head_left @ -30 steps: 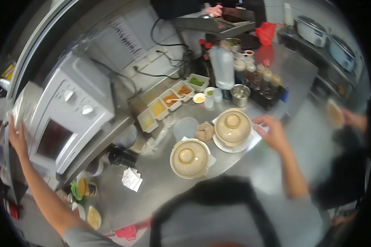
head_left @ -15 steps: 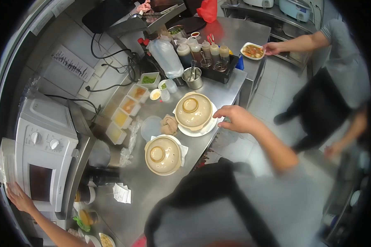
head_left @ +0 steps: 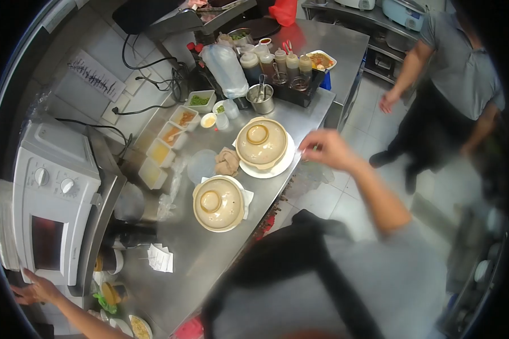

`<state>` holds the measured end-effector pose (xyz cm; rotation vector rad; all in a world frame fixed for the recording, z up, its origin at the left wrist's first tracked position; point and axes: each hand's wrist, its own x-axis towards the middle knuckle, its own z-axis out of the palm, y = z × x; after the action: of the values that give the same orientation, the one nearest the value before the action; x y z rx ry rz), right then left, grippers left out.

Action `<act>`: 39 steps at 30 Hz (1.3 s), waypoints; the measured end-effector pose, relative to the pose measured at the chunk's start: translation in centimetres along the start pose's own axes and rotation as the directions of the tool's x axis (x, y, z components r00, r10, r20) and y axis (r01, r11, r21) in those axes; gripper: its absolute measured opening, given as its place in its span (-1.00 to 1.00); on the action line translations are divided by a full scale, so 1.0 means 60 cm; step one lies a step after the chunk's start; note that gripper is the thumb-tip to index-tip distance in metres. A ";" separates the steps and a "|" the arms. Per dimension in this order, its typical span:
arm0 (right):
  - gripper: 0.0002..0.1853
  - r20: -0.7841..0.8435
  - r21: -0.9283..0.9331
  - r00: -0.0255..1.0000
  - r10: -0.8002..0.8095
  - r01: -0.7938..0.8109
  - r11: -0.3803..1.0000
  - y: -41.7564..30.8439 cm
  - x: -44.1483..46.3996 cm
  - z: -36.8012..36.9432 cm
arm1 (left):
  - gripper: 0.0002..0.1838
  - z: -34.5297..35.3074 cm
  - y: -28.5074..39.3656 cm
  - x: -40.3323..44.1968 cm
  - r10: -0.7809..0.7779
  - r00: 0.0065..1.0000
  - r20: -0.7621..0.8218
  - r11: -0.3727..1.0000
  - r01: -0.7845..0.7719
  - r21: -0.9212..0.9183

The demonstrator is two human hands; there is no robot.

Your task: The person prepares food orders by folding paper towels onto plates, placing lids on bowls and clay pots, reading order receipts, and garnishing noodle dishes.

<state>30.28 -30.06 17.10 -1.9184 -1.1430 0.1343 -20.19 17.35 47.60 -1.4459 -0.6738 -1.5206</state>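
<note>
Right hand (head_left: 327,149) is just off the far lidded pot (head_left: 261,141), by the rim of the white plate (head_left: 278,165) under it. Thumb and forefinger are drawn close together; can't tell whether they pinch anything small. Left hand (head_left: 38,290) is at the lower corner of the microwave (head_left: 55,198), fingers spread. Can't tell if it touches the casing.

Two lidded clay pots on the steel bench (head_left: 197,271), both upright, lids seated. The near lidded pot (head_left: 218,204) has white paper (head_left: 247,199) showing past its edge. Crumpled brown cloth (head_left: 227,162) lies between the pots, next to a round clear lid (head_left: 202,166).

Along the wall side I see a row of food tubs (head_left: 160,153), then a tub of chopped greens (head_left: 200,101). Metal cup (head_left: 261,99) with utensils in it stands past the far pot, near the sauce bottles (head_left: 280,59). Bowl of food (head_left: 323,60) is just behind those bottles. Paper slips (head_left: 160,258) lie on the bench between the near pot and the microwave side.

Another person (head_left: 461,65) stands across the floor, one arm lowered, well apart from my hands.
</note>
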 end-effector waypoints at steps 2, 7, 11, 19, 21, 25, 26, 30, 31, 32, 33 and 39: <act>-0.85 -0.268 0.101 0.957 0.111 -0.087 0.991 0.066 0.017 -0.046 | -0.09 -0.026 -0.001 -0.015 0.014 1.000 0.005 1.000 -0.014 -0.023; -0.83 -0.588 0.605 0.676 0.444 0.004 0.796 0.268 0.091 -0.220 | -0.19 -0.114 0.077 0.010 0.061 0.996 -0.071 0.996 -0.057 0.069; -0.76 -0.489 0.778 0.650 0.582 0.024 0.627 0.412 0.170 -0.301 | -0.33 -0.188 0.180 0.039 0.110 0.992 -0.056 0.993 -0.112 -0.047; -0.23 0.013 0.819 0.576 0.817 -0.475 0.322 0.840 0.318 -0.327 | -0.48 -0.234 0.491 0.001 0.249 0.726 0.640 0.896 0.078 -0.437; -0.27 0.041 0.850 0.489 0.871 -0.475 0.227 0.866 0.344 -0.320 | -0.50 -0.229 0.574 -0.022 0.196 0.639 0.744 0.939 0.096 -0.330; -0.54 0.279 0.849 0.766 0.579 -0.479 0.224 1.014 0.374 -0.324 | -0.53 -0.263 0.643 -0.090 -0.074 0.473 0.878 0.890 0.429 -0.156; -0.56 0.307 0.819 0.801 0.515 -0.497 0.285 1.041 0.379 -0.325 | -0.57 -0.277 0.660 -0.104 -0.133 0.436 0.890 0.864 0.491 -0.111; -0.60 0.255 0.605 0.771 0.584 -0.598 0.526 1.086 0.412 -0.327 | -0.59 -0.320 0.712 -0.169 -0.336 0.259 0.905 0.750 0.656 0.090; -0.60 0.267 0.646 0.727 0.633 -0.622 0.443 1.079 0.421 -0.329 | -0.60 -0.326 0.720 -0.192 -0.375 0.214 0.902 0.710 0.692 0.131; -0.62 0.252 0.544 0.759 0.601 -0.625 0.560 1.072 0.423 -0.330 | -0.60 -0.332 0.725 -0.223 -0.414 0.158 0.896 0.631 0.759 0.158; -0.63 0.243 0.434 0.789 0.564 -0.609 0.664 1.076 0.419 -0.331 | -0.60 -0.337 0.725 -0.258 -0.447 0.101 0.889 0.548 0.817 0.183; -0.70 0.064 0.396 0.808 0.586 -0.559 0.728 1.011 0.394 -0.308 | -0.58 -0.331 0.764 -0.370 -0.507 -0.175 0.844 0.235 0.914 0.331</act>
<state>92.90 -35.59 -7.96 -1.8186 -0.3869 0.5956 8.42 -14.87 13.96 -2.4270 -2.4712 -1.6444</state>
